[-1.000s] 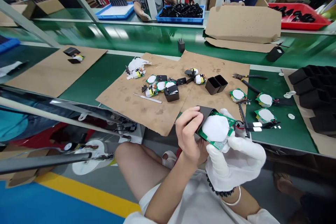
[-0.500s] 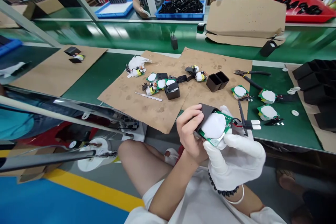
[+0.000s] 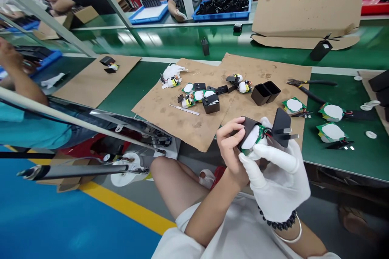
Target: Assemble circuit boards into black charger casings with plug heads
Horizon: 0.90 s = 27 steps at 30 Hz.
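My bare left hand (image 3: 232, 145) grips a black plastic case (image 3: 249, 126) over the near edge of the bench. A green circuit board with a white round pad (image 3: 251, 139) sits partly inside the case. My gloved right hand (image 3: 276, 170) pinches the board by its exposed end. Wires join the board to a black plug plate (image 3: 281, 126) with metal prongs, tilted above my right hand. Two open black cases (image 3: 265, 93) stand on the cardboard (image 3: 185, 129) beyond my hands.
Pliers (image 3: 313, 89) lie at the right near several boards (image 3: 332, 132). Tweezers (image 3: 184, 109), loose boards and a filled black case (image 3: 211, 104) rest on the cardboard. People sit across the green conveyor (image 3: 170, 40); another person's arm (image 3: 24, 77) shows at left.
The board has gone deeper into the black case, covering more of its white pad. The plug plate has turned to show its broad face. The view has shifted, moving the bench scene rightward.
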### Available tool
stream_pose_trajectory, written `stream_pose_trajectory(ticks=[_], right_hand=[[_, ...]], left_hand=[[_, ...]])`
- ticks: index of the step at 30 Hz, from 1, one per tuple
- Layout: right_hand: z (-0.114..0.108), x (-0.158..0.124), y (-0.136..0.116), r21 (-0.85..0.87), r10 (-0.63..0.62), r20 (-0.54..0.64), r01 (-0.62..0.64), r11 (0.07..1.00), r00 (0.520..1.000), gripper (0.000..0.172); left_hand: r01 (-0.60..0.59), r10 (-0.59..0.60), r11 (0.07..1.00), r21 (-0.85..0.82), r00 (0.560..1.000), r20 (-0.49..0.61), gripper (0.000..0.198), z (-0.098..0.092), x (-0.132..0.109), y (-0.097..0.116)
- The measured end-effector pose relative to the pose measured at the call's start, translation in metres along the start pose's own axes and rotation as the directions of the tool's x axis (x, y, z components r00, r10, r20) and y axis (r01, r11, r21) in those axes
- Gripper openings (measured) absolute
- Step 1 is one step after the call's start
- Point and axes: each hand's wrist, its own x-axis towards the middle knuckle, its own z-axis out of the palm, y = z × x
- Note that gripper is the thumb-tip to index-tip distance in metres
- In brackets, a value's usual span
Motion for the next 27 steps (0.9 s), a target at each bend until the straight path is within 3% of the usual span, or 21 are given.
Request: stream_pose_trajectory(ticks=[4,7,9,12,14,16,18,20,21,23,25,27], right_hand=[[0.003,0.014,0.001,-0.037,-0.033,-0.02,0.032,0.999,0.999,0.032],[0.003,0.031,0.027,0.058,0.083,0.012,-0.083,0.995,0.997,0.022],[-0.002,0.043,0.052,0.159,0.134,0.053,-0.141,0.977,0.99,0.017],[-0.02,0.059,0.076,0.178,0.169,0.206,-0.207,0.962,0.964,0.02],[-0.041,0.066,0.079,0.066,0.195,0.377,-0.236,0.97,0.905,0.022],[-0.064,0.072,0.075,-0.089,0.269,0.473,-0.259,0.962,0.839,0.024],[-0.085,0.079,0.071,-0.182,0.326,0.408,-0.274,0.944,0.853,0.026],[-0.1,0.087,0.071,-0.172,0.303,0.329,-0.259,0.95,0.894,0.035],[-0.103,0.091,0.074,-0.141,0.274,0.351,-0.239,0.961,0.896,0.043],[-0.103,0.097,0.081,-0.049,0.224,0.49,-0.23,0.972,0.842,0.054],[-0.098,0.1,0.087,0.037,0.21,0.612,-0.292,0.956,0.762,0.054],[-0.092,0.1,0.09,0.122,0.192,0.666,-0.359,0.925,0.72,0.047]], left_hand=[[0.044,-0.042,0.999,0.014,0.995,-0.094,0.018,0.01,-0.01,-0.005],[0.188,-0.192,0.979,0.076,0.98,0.057,0.034,0.009,-0.017,-0.008],[0.323,-0.347,0.937,0.132,0.904,0.251,0.037,0.003,-0.018,-0.011],[0.539,-0.556,0.822,0.183,0.691,0.462,0.034,-0.007,-0.012,-0.02],[0.665,-0.635,0.729,0.161,0.569,0.522,0.037,-0.013,-0.008,-0.031],[0.756,-0.68,0.644,0.116,0.496,0.54,0.047,-0.018,-0.005,-0.042],[0.799,-0.689,0.596,0.079,0.458,0.561,0.057,-0.024,-0.002,-0.05],[0.814,-0.661,0.579,0.044,0.437,0.61,0.062,-0.029,0.0,-0.052],[0.822,-0.638,0.569,0.028,0.419,0.646,0.063,-0.031,0.002,-0.051],[0.84,-0.589,0.542,0.005,0.376,0.716,0.064,-0.035,0.006,-0.045],[0.848,-0.539,0.53,-0.01,0.347,0.768,0.063,-0.039,0.008,-0.037],[0.839,-0.495,0.543,-0.036,0.355,0.793,0.062,-0.041,0.01,-0.029]])
